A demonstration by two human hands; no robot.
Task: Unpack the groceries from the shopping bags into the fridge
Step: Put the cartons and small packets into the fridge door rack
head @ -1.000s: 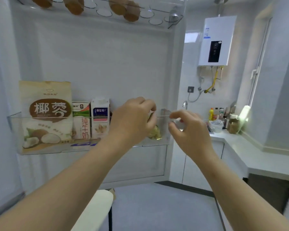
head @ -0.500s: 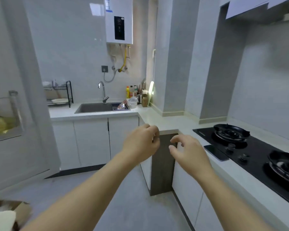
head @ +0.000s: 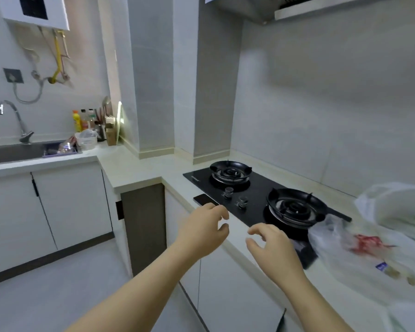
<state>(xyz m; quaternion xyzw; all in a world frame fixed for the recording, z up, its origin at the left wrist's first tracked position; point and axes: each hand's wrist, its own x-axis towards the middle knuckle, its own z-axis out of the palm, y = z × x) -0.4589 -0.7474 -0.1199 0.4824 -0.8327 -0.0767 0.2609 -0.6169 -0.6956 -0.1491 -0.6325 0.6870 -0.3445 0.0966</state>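
Step in hand: the reach for the next item; both hands are empty and held out over the front edge of the table [head: 139, 168], short of the shopping bags; the fridge is out of view. Left hand [head: 203, 232]: grip loosely open, fingers curled, holding nothing and touching nothing; it hangs just in front of the hob [head: 256, 200], near a dark phone [head: 205, 200] lying at the table edge. Right hand [head: 272, 252]: grip likewise half open, thumb and fingers apart, empty, nearer the bags. The clear plastic bag [head: 359, 255] lies on the table right of the hob, its near corner draped over the hob's edge; contents appear to include something red and a pale packet, though the film blurs them. A second, whiter bag [head: 393, 202] stands behind it. Next move, in my judgement: carry the right hand across to the clear bag, part its mouth, and draw out one item.
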